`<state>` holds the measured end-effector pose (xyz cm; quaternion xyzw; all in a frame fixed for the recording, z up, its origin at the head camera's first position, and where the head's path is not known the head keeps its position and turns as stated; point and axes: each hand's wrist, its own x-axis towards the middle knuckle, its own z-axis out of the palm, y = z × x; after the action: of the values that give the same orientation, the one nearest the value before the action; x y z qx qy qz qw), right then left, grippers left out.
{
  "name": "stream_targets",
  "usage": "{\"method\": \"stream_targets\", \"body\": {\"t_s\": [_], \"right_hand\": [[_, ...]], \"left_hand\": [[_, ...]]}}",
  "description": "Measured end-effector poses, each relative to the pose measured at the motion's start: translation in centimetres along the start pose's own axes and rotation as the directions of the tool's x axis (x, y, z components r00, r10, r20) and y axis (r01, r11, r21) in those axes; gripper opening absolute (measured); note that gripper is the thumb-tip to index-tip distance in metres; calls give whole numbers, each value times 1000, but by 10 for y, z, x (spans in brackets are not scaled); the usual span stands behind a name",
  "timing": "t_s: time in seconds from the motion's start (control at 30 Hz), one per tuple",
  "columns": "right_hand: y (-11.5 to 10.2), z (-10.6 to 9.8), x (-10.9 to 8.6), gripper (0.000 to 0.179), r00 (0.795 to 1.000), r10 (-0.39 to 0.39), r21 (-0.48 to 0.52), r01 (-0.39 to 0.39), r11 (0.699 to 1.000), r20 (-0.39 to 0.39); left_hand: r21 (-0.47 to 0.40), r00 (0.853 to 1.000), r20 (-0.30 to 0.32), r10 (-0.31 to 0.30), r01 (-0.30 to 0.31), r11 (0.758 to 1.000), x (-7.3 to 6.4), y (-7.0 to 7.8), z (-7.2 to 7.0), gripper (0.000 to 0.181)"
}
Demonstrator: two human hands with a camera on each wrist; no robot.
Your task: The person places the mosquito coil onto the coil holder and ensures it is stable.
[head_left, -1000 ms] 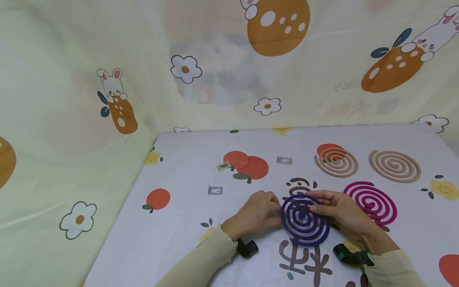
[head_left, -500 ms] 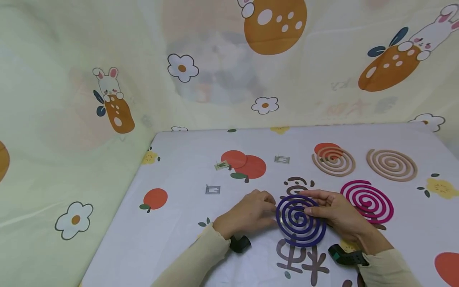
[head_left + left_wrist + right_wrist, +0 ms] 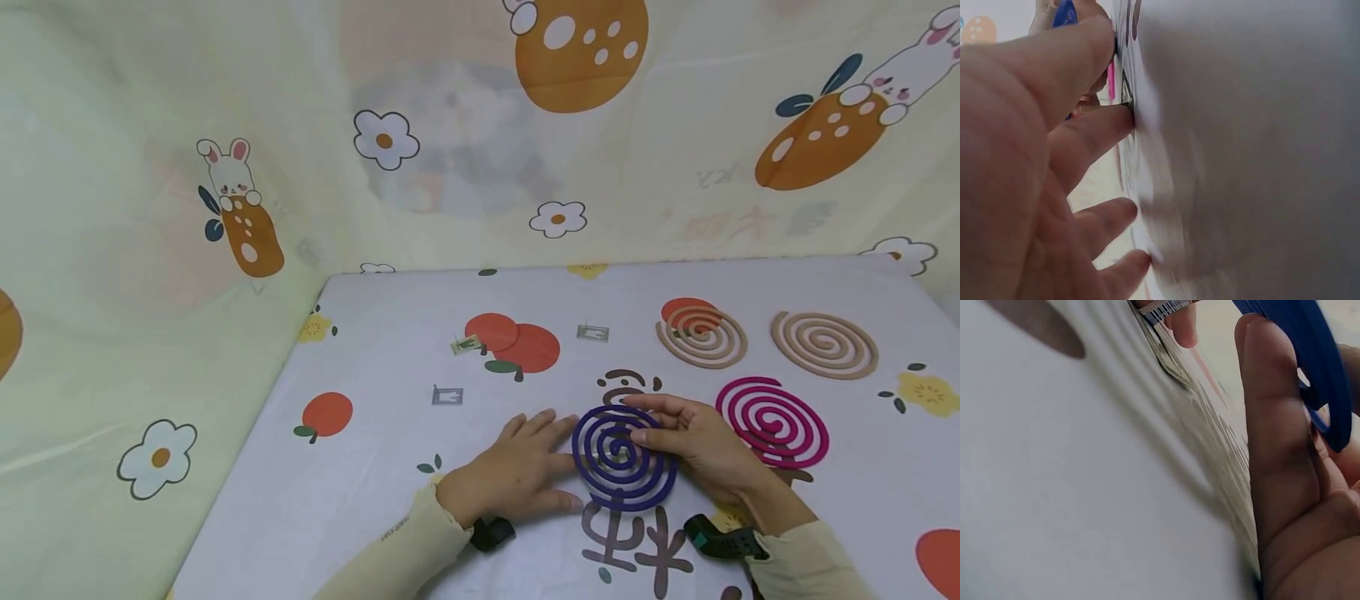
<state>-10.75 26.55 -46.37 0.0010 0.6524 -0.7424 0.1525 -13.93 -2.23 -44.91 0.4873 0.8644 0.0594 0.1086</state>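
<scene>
My right hand [image 3: 716,446] pinches a dark blue mosquito coil [image 3: 626,479] between thumb and fingers, holding it tilted above the table. In the right wrist view the coil [image 3: 1322,356] shows bright blue beyond a finger. Left of it, my left hand [image 3: 517,471] lies with fingers spread, its fingertips on the tablecloth. One left fingertip meets a small thin metal piece [image 3: 1126,94] on the cloth, seen edge-on in the left wrist view. Below the coil in the right wrist view lies a thin flat strip [image 3: 1175,372], partly blurred; its exact shape is unclear.
A magenta coil [image 3: 808,425] lies right of my right hand, with two tan coils [image 3: 738,343] [image 3: 870,354] behind. Small stamped metal stands [image 3: 447,396] [image 3: 592,333] lie left and back, beside a gold-toned piece [image 3: 467,344]. A patterned curtain [image 3: 465,242] rises behind the table.
The left hand has gone from bent fingers to spread fingers laid on the cloth. The blue coil, still pinched by the right hand, has shifted slightly left.
</scene>
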Motion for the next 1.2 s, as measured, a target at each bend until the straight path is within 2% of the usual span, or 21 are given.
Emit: {"method": "stream_targets", "body": {"t_s": [0.2, 0.4, 0.83, 1.2], "right_hand": [[-1, 0, -1, 50, 1000, -8, -9, 8, 1000, -12], [0, 1, -1, 46, 999, 8, -5, -8, 1000, -35], [1, -1, 0, 44, 998, 3, 17, -4, 1000, 55], [-1, 2, 1, 53, 999, 18, -45, -16, 999, 50]], "left_hand": [[-11, 999, 43, -15, 16, 1000, -1, 3, 3, 71], [25, 999, 48, -24, 23, 999, -2, 6, 5, 73], [59, 997, 58, -49, 45, 997, -4, 12, 4, 77], [62, 996, 74, -57, 52, 997, -5, 16, 1, 78]]}}
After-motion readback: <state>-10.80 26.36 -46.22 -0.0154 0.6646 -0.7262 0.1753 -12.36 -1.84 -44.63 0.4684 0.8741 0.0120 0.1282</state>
